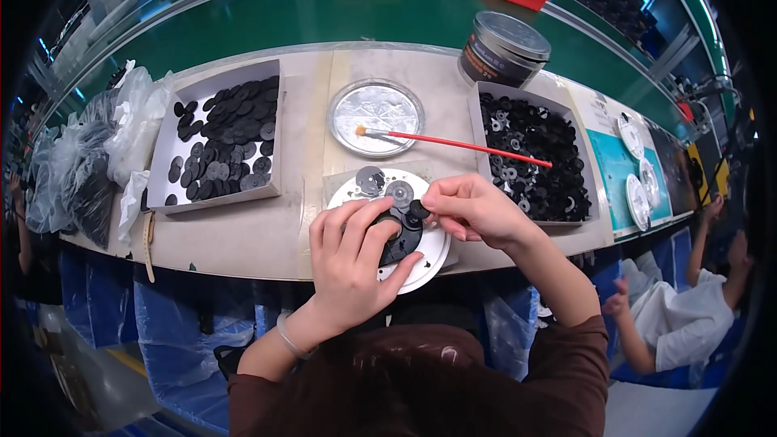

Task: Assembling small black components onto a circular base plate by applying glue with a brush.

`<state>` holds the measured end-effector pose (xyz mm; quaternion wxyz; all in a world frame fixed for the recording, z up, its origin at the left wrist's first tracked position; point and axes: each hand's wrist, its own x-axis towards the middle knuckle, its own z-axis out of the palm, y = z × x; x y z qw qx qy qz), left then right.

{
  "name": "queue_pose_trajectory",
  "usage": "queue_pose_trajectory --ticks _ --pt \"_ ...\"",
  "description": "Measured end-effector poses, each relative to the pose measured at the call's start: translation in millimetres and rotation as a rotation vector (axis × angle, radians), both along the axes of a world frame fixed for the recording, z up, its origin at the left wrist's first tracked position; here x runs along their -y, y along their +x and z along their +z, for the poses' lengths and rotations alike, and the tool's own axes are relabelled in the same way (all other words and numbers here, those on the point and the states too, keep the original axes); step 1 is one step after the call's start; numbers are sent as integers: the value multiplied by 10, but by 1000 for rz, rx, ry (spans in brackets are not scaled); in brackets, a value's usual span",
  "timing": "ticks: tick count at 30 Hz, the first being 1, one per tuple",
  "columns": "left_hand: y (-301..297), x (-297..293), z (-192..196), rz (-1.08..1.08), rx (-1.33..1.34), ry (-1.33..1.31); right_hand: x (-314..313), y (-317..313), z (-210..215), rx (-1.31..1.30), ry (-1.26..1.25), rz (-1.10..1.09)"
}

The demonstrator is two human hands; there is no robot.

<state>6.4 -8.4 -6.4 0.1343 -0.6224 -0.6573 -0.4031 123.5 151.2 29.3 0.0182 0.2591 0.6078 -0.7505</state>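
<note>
Fingers [439, 204] of the right hand [477, 212] are pinched shut on a small black disc [418, 210], held just above the near part of a round white plate [429, 263]; the left hand [352, 263] lies curled over the plate's left half, its fingers [379, 231] closed around a larger black round part [402, 241] and pressing it down; the small disc sits just right of and above that part, touching or nearly touching its upper edge, so the right hand is the nearer one to it and comes in from the right; two grey discs [385, 186] rest on the far side of the plate. Behind on the tabletop [243, 235] stands a shallow silver dish [376, 116] with a red-handled brush [461, 146] lying across it, bristles in the dish, handle pointing right over a box of black washers [530, 154]; a second box of black discs [227, 142] stands well to the left, beside clear plastic bags [105, 146]; a round tin [503, 48] stands behind the right box.
</note>
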Motion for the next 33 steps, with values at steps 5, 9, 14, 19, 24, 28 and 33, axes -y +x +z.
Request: queue_pose_trajectory --ticks 5,9,14,19,24,28,33 --pt "-1 2 2 0 -8 -9 39 -20 58 45 113 10" --pt "10 3 8 8 -1 -12 76 -3 1 -77 376 -6" --pt "10 6 31 4 -30 -41 -6 158 245 -21 717 -159" --pt "5 9 38 -3 -69 -57 -213 450 352 -28 1046 -405" --pt "7 -8 49 -16 -64 -62 -322 682 275 394 1388 -287" --pt "13 -16 73 -28 -75 -80 -417 785 49 419 1483 -297" --pt "-2 -21 46 -28 -81 -59 -500 844 195 315 1199 -330"
